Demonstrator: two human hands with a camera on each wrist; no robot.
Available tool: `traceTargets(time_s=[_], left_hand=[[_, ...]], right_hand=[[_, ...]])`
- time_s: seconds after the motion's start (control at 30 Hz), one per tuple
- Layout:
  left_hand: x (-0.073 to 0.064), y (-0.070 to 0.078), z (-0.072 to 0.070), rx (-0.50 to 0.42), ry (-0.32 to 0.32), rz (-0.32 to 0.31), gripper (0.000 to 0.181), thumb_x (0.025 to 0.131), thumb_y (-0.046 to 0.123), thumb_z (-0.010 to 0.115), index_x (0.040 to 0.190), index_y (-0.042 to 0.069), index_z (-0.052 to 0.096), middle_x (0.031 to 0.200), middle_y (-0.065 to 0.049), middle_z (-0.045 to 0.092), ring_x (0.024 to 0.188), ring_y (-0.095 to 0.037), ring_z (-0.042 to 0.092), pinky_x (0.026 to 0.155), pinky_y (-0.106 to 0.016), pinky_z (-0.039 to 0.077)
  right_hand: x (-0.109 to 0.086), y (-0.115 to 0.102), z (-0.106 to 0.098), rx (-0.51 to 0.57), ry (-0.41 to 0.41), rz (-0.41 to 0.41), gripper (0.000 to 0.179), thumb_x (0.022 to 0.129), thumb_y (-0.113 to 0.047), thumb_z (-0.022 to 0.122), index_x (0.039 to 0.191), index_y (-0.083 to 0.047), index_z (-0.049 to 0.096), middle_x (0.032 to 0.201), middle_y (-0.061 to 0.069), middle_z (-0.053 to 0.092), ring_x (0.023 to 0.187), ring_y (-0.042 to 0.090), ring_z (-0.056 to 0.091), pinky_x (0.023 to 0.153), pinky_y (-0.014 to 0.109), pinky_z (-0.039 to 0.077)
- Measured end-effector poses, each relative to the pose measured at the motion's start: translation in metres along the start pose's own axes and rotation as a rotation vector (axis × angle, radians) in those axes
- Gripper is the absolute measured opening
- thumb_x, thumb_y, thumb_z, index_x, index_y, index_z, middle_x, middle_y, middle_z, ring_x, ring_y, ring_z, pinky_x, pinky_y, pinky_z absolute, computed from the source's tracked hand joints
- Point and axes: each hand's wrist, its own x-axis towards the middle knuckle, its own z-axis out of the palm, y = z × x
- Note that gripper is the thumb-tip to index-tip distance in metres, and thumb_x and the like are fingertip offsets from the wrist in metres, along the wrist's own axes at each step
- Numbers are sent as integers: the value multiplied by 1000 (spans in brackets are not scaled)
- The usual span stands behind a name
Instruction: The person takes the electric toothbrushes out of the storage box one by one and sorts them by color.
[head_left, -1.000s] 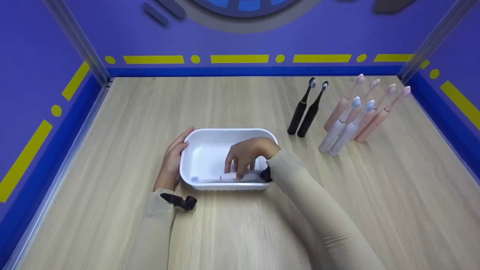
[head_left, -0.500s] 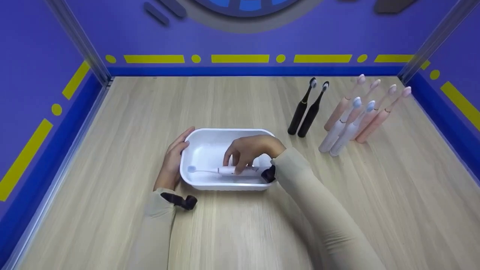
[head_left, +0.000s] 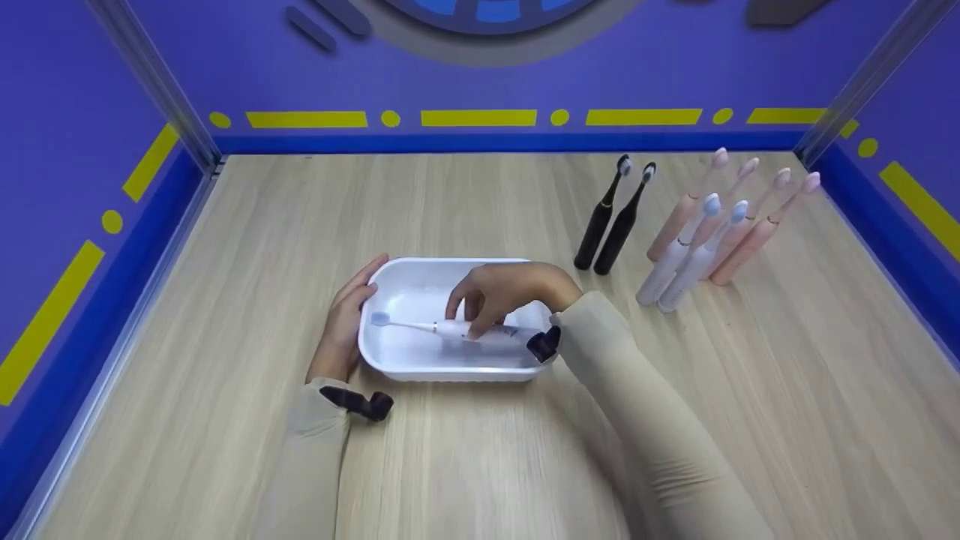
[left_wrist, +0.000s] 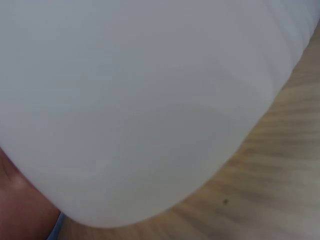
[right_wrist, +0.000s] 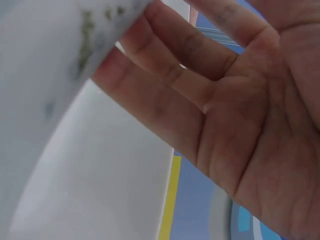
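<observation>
In the head view my right hand [head_left: 499, 291] pinches the handle of a white electric toothbrush [head_left: 452, 329], palm arched above it. The brush lies level within a white plastic tub [head_left: 394, 351], its pale blue head pointing left. The right wrist view has the blurred white handle [right_wrist: 45, 65] close up, at the fingertips [right_wrist: 117, 65]. Around the tub's left end my left hand [head_left: 343, 322] holds the wall, thumb at the rim and fingers along the outside. The tub's outer wall [left_wrist: 135, 110] fills most of the left wrist view.
Two black electric toothbrushes [head_left: 615, 238] stand upright behind the tub to the right. Farther right stand two white toothbrushes [head_left: 679, 274], with several pink ones [head_left: 750, 244] behind them. Purple panels [head_left: 480, 82] wall the wooden table [head_left: 450, 457] at the back and sides.
The white toothbrush has moved from the tub's near wall towards its middle, with my right hand shifting up and slightly right. My left hand and the tub stay in place.
</observation>
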Motion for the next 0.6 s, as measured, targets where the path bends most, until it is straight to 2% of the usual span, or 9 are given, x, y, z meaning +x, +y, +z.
traceTargets(time_s=[0.17, 0.43, 0.6], left_hand=[[0, 0, -1, -10, -1, 20, 50, 99, 9, 29, 147, 11, 39, 157, 0, 31, 145, -16, 28, 119, -32, 24], [-1, 0, 0, -19, 0, -13, 49, 100, 11, 30, 147, 16, 40, 157, 4, 32, 144, -13, 29, 119, -32, 24], [-1, 1, 1, -22, -3, -12, 49, 100, 12, 30, 147, 16, 40, 156, 3, 32, 144, -13, 28, 119, -31, 24]], right_hand=[[-7, 1, -2, -7, 42, -35, 32, 80, -14, 74, 111, -16, 68, 88, 2, 70, 72, 6, 60, 66, 20, 51], [-23, 7, -5, -38, 110, -113, 36, 81, -18, 75, 115, -14, 66, 96, 4, 72, 89, 11, 66, 77, 22, 52], [-33, 11, -7, -12, 156, -136, 34, 82, -15, 73, 115, -14, 66, 97, 4, 71, 89, 12, 65, 79, 26, 53]])
